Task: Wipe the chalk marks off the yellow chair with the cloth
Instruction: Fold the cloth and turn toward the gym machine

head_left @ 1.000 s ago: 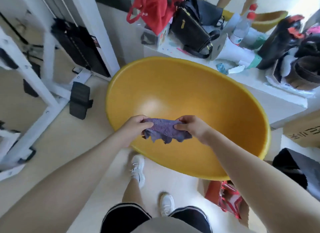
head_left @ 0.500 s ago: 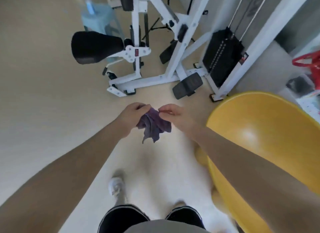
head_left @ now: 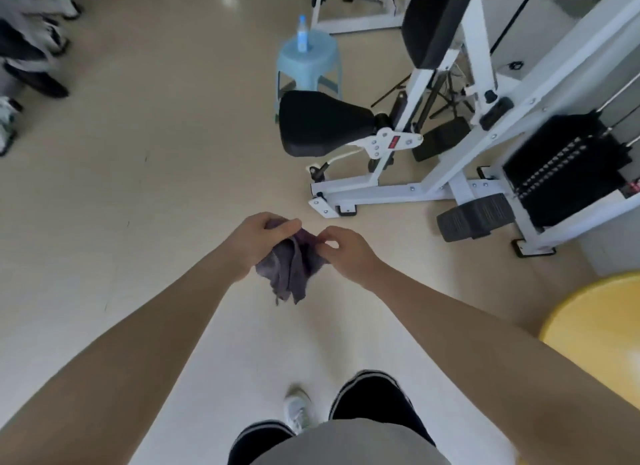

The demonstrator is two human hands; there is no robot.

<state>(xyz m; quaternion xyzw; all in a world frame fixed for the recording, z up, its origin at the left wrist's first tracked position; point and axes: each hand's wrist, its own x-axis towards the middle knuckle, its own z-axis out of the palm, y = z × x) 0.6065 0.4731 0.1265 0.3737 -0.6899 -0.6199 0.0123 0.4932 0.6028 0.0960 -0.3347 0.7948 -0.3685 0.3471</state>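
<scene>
I see both hands out in front of me, close together over the floor [head_left: 121, 194]. My left hand [head_left: 258, 241] has its fingers curled round the top of the purple cloth [head_left: 291, 270], bunching it in the fist. My right hand [head_left: 346, 251] pinches the cloth's upper edge just beside the left, thumb and fingertips closed on the fabric. The cloth hangs down between and below the two hands in loose folds, touching nothing else.

The yellow chair [head_left: 595, 333] sits well off to the right of my right forearm, low at the edge of my view; only part of its curved shell shows, and I cannot make out any chalk marks on it from here. The cloth is well apart from it.

Beyond the hands, ahead and to the right, stands a white weight machine [head_left: 443, 184] with a black padded seat [head_left: 322, 123], a black back pad [head_left: 436, 17] and a black weight stack [head_left: 568, 173]. Farther out behind the seat is a light blue plastic stool [head_left: 311, 66] with a water bottle [head_left: 302, 35] standing on it. Far to the left of my left hand, at the frame edge, I see dark shoes and trouser legs [head_left: 31, 49], blurred. Below the hands I see my own white sneaker [head_left: 298, 412] and black shorts [head_left: 374, 402].
</scene>
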